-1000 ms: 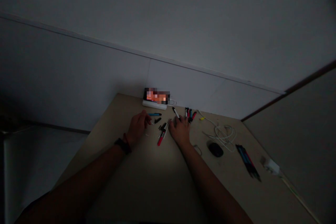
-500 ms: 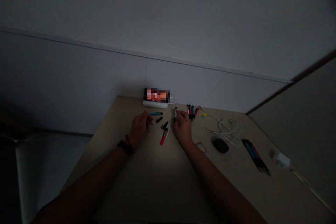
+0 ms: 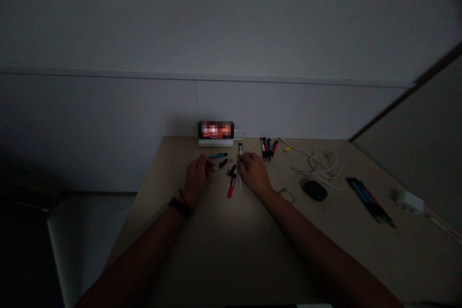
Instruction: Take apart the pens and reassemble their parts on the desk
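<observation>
Two bare hands sit low over a pale surface (image 3: 231, 255), the left hand (image 3: 197, 176) and the right hand (image 3: 254, 172) close together with a small scatter of pens between them. The left fingers (image 3: 210, 164) are bunched, their tips drawn toward each other right at the near end of a blue marker (image 3: 218, 156); it is too dim and small to tell whether they pinch it or something smaller. The right fingers (image 3: 242, 156) curl forward and down, with their tips at the lower part of a black-and-white pen (image 3: 240, 149) that points away just beyond them; whether they grip it or only touch it, I cannot tell.

Between the two sets of fingers lie a black cap (image 3: 223, 163) and a shorter black piece (image 3: 232, 170). A red marker (image 3: 231, 186) slants toward the person just below them, beside a thin white stick (image 3: 240, 179) under the right fingers. Beyond and to the right of those fingers lies a tight cluster of markers (image 3: 267, 148) with black, red and blue ends. Far ahead of the left fingers, a phone (image 3: 215, 130) with a blurred screen stands on a white block (image 3: 215, 143). Well to the right of the right fingers are a loop of thin cord (image 3: 287, 195), a black mouse (image 3: 315, 190), a tangled white cable (image 3: 325, 166), a bundle of pens (image 3: 370, 207) and a white charger (image 3: 409, 202). A dark band (image 3: 179, 207) wraps the left wrist
</observation>
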### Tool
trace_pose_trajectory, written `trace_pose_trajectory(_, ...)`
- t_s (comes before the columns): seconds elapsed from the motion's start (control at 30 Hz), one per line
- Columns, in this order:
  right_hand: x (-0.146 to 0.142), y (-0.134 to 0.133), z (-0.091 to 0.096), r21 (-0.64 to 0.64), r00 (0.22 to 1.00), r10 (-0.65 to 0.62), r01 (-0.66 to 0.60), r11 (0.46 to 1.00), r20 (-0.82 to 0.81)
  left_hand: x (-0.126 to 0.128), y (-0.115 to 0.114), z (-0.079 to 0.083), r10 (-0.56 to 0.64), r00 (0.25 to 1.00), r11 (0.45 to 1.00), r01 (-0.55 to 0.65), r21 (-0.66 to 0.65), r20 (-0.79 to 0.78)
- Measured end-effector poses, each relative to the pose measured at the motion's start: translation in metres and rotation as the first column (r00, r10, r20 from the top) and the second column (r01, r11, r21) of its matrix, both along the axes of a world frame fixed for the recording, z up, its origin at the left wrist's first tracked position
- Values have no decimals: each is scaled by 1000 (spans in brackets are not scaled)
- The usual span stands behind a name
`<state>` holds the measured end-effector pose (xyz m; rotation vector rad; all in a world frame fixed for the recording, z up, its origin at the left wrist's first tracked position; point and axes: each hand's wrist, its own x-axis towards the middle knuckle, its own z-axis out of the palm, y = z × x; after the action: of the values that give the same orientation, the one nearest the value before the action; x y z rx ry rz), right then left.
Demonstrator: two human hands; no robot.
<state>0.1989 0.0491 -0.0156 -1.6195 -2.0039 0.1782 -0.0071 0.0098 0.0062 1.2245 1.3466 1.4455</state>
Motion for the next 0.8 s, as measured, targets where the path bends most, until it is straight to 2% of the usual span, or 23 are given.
trace_pose_trajectory(0.23,-2,-2,4,-14,997,-65,66,998,52,0,0,1,-4,1000,1000,4,-11,-4)
trace_pose_trajectory(0.8,-3,-2,9,-26,1000,-23,23,999,4,-1,-1,1,-20,999,1000,20,4,-35)
